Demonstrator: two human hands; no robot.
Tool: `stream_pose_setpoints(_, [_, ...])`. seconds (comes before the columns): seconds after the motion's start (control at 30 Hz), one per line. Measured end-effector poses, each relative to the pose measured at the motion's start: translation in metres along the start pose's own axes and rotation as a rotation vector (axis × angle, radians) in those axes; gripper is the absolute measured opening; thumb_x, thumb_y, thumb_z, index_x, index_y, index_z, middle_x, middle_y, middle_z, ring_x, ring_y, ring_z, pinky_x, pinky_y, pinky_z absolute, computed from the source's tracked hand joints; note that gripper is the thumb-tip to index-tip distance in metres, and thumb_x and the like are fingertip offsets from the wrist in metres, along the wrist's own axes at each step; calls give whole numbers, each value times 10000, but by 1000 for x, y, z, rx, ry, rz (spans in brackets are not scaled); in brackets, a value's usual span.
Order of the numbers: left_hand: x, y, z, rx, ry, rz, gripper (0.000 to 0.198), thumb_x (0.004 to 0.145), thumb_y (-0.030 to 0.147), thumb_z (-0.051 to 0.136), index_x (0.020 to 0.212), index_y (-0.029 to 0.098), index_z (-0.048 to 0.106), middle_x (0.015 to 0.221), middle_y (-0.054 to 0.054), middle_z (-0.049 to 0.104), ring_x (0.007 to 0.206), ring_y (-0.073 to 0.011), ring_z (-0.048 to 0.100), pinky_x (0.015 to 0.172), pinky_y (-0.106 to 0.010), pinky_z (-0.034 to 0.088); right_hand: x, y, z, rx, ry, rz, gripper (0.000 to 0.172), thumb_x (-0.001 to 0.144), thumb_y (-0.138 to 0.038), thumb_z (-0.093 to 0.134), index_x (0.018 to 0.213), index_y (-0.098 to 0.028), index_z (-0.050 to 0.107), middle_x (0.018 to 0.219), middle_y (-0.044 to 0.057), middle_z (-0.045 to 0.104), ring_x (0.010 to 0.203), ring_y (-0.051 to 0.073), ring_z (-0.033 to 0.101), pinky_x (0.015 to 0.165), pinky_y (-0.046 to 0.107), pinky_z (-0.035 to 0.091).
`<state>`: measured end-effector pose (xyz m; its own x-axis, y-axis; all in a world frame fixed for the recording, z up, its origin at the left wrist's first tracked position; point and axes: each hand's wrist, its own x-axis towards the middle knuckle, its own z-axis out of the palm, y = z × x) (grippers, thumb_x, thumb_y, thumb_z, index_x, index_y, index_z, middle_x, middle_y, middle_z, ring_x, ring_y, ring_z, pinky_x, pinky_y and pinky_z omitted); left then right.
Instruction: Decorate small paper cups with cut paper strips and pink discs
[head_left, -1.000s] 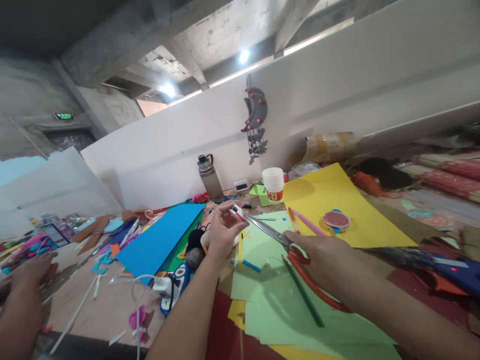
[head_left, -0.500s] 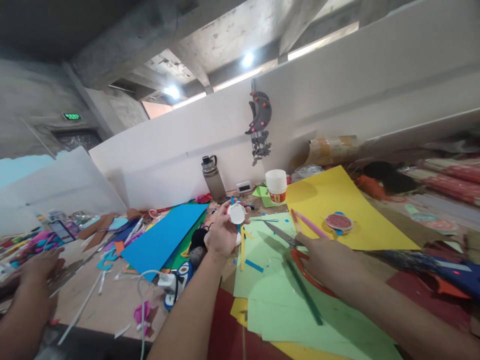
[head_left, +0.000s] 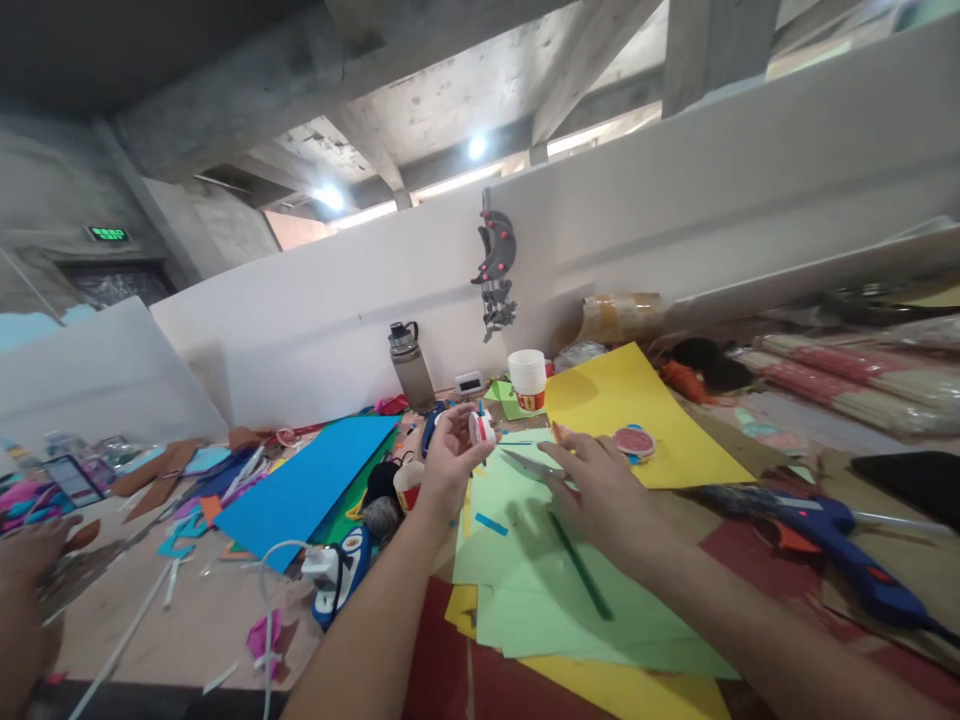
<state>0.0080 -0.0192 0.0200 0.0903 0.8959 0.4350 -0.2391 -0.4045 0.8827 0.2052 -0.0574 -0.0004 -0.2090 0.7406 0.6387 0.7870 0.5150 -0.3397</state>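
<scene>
My left hand (head_left: 448, 455) pinches a small white round cup-like piece (head_left: 481, 428) with a red band and a bit of blue on top, tilted almost edge-on. Close by on the right, my right hand (head_left: 600, 490) stretches its thumb and first fingers toward it. Scissors (head_left: 529, 464) stick out from beneath this hand, blades pointing left; their handles are hidden by it. Under both hands lie light green paper sheets (head_left: 517, 590) with a green pencil (head_left: 581, 565) and a blue strip (head_left: 491, 524).
Yellow paper (head_left: 600, 400) carries a round reddish disc (head_left: 634, 442). A blue glue gun (head_left: 840, 540) lies right. Stacked paper cups (head_left: 527, 378) and a bottle (head_left: 412, 368) stand behind. Blue paper (head_left: 307, 485) and a power strip (head_left: 349, 570) lie left. Another person's hand (head_left: 34, 550) is far left.
My left hand has turned the white piece from face-on to almost edge-on. My right hand has moved forward and left, closer to it; the scissors' orange handles no longer show. The view has swung right.
</scene>
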Motion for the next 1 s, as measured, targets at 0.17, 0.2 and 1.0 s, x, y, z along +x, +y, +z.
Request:
stream_pose_setpoints(0.17, [-1, -3, 4, 224, -46, 158, 549, 614, 268, 814, 1103, 215, 570, 1097, -72, 590, 983, -197, 591, 881, -339, 470, 24, -37, -11, 626, 2, 203, 265, 846, -370, 571, 1030, -199, 654, 1056, 87, 652, 866, 193, 616, 725, 329, 529])
stream_pose_setpoints(0.2, [-2, -3, 5, 255, -44, 197, 540, 614, 280, 813, 1096, 212, 577, 1114, -80, 581, 1011, -212, 583, 893, -350, 468, 28, -40, -10, 681, -4, 257, 254, 816, -375, 601, 972, -184, 659, 1015, 85, 662, 822, 186, 621, 699, 321, 532])
stream_pose_setpoints(1.0, [-11, -18, 22, -30, -147, -153, 439, 724, 346, 726, 1110, 161, 627, 1066, -121, 667, 895, -215, 640, 683, -298, 522, 20, -9, -2, 260, 212, -110, 169, 945, -259, 415, 946, -187, 568, 895, 83, 596, 816, 201, 568, 722, 332, 476])
